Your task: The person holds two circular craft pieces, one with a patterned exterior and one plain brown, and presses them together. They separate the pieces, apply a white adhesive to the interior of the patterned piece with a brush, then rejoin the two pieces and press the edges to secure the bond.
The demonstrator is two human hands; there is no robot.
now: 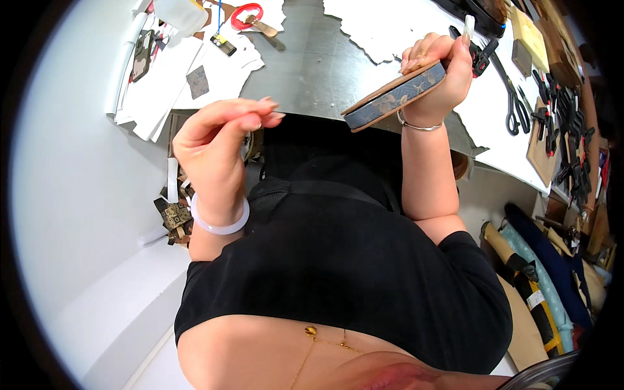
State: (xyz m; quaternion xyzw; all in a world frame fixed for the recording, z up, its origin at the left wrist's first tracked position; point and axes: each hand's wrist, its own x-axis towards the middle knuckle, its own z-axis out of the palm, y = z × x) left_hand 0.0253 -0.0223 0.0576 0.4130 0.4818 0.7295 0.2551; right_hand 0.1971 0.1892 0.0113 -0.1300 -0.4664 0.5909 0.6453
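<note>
My right hand (439, 71) grips a flat leather piece (393, 101) with brown faces and a blue-grey patterned band along its thick edge. It is tilted above the near edge of the table. A small whitish thing (468, 26) sticks up at the fingertips of the same hand; its kind is unclear. To the left, my left hand (221, 133) hangs in the air with thumb and fingers drawn together. Whatever may be between those fingertips is too small to make out. A gap separates this hand from the leather piece.
Under the hands lies a grey metal surface (299, 65) between torn white sheets (377, 26). A red tape ring (247, 16), a phone (142, 58) and a patterned scrap (198, 82) lie at left. Black scissors (517, 114) and several clamps (572, 143) line the right. Fabric rolls (530, 273) stand lower right.
</note>
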